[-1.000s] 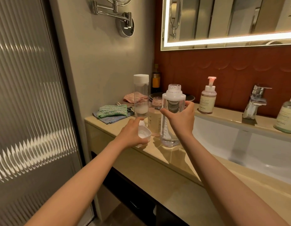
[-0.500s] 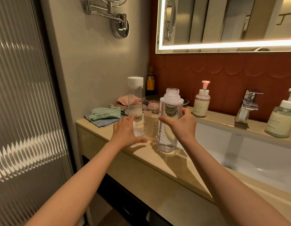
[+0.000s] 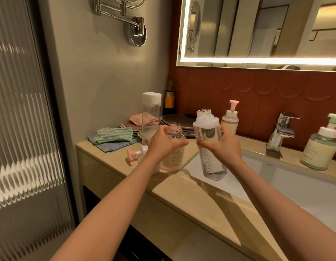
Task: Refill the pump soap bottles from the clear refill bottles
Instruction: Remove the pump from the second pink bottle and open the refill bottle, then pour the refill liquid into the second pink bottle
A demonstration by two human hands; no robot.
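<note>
Left hand (image 3: 163, 145) and right hand (image 3: 226, 146) at the start of a pour. Half a second earlier the left hand rests low on the worktop (image 3: 182, 187) beside the bottles and the clear refill bottle (image 3: 210, 162) stands on it; now the left fingers (image 3: 179, 143) are wrapped round the shoulder of the pump soap bottle (image 3: 173, 159), and the refill bottle is raised clear of the worktop, its base over the left rim of the sink (image 3: 295, 185). The right fingers (image 3: 201, 142) are clamped on its upper body.

Judged meaning for the task: one hand steadies the receiver, the other carries the source, so tipping is the likely next step, though no liquid passes yet.

The soap bottle stands upright near the worktop's front edge, just left of the sink; its threaded neck is open, and the pink pump head (image 3: 134, 153) lies on the worktop to its left. The refill bottle is transparent with printed graduations and a frosted shoulder; its mouth is uncapped and nearly upright, near the soap bottle's neck but apart from it. The fill level of either bottle cannot be read.

A second, capped clear bottle (image 3: 151, 113) stands behind, toward the back left corner.
</note>
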